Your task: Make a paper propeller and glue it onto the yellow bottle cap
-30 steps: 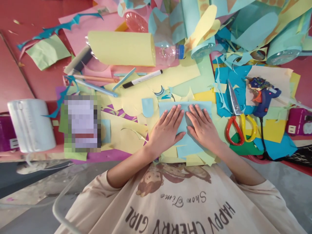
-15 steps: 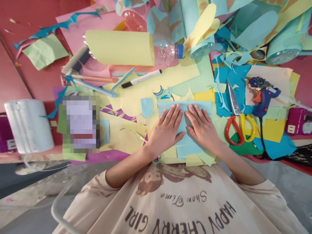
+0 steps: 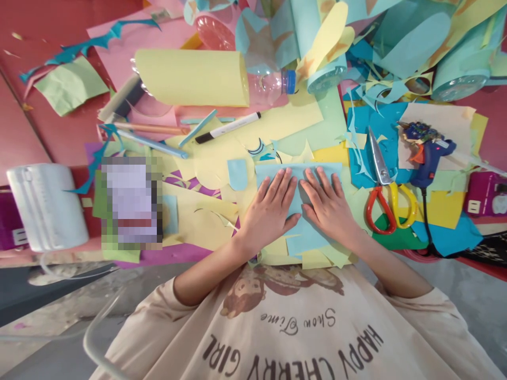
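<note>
Both of my hands lie flat, palms down, on a sheet of light blue paper point(image 3: 299, 184) at the near middle of the table. My left hand point(image 3: 273, 206) covers the sheet's left part, fingers stretched away from me and thumb pointing right. On the right part rests my right hand point(image 3: 328, 203), its fingers slightly spread and its thumb toward the left one. A strip of the blue sheet shows between the two hands. Just left of it sits a small light blue cut-out point(image 3: 237, 174) with a rounded end, on pale yellow paper.
Red-and-yellow-handled scissors point(image 3: 383, 179) and a blue glue gun point(image 3: 430, 158) lie to the right. Beyond my hands are a black-capped marker point(image 3: 228, 127) and a plastic bottle wrapped in yellow paper point(image 3: 194, 78). A blurred-out phone point(image 3: 130, 203) and white pouch point(image 3: 47, 206) are left.
Both hands stay flat on the blue paper, almost unmoved. The view has shifted very slightly.
</note>
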`<state>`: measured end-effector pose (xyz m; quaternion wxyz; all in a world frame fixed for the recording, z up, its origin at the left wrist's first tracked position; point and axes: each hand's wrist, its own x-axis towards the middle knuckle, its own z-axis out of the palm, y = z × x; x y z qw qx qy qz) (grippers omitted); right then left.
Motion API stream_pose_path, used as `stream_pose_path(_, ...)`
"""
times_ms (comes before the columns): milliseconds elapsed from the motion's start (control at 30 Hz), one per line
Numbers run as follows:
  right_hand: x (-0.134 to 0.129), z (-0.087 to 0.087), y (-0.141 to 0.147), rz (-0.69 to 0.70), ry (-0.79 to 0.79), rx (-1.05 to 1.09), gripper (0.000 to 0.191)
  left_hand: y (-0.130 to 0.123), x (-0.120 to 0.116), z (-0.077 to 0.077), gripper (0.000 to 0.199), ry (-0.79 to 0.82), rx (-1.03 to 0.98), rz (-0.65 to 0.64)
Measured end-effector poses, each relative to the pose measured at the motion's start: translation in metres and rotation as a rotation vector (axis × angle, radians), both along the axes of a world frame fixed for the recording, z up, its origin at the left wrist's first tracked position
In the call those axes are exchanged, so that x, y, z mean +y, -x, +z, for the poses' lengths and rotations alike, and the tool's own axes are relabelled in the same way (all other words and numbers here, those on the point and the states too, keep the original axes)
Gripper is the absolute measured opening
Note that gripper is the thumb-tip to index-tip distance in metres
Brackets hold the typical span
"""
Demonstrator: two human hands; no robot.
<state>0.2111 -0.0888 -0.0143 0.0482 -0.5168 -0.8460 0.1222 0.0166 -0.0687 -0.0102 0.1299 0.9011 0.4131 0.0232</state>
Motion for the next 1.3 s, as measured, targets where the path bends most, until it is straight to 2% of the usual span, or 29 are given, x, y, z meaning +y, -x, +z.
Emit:
stream_pose_path(267,0.000,-0.001,-0.001,0.020,0.000,0.027,0.053,-0.002,0.001,0.001,0.067,-0.003,-0.006,0.009)
stream_pose_path(467,0.000,-0.003,-0.001,0.047,-0.054,0.030,0.053,-0.002,0.000,-0.002,0.068,-0.088,-0.002,0.001)
stream_pose_path(800,0.001,-0.002,0.000,0.028,-0.052,0.042,0.056,-0.002,0.000,-0.003,0.069,-0.023,-0.023,0.005)
stream_pose_path(967,0.001,-0.001,0.000,0.027,-0.030,0.038,0.057,-0.002,0.003,0.003,0.068,-0.032,0.000,0.007)
stream_pose_path(1300,0.008,0.013,0.009,0.018,-0.023,-0.014,0.046,-0.005,0.010,0.005,0.066,-0.023,0.034,0.023)
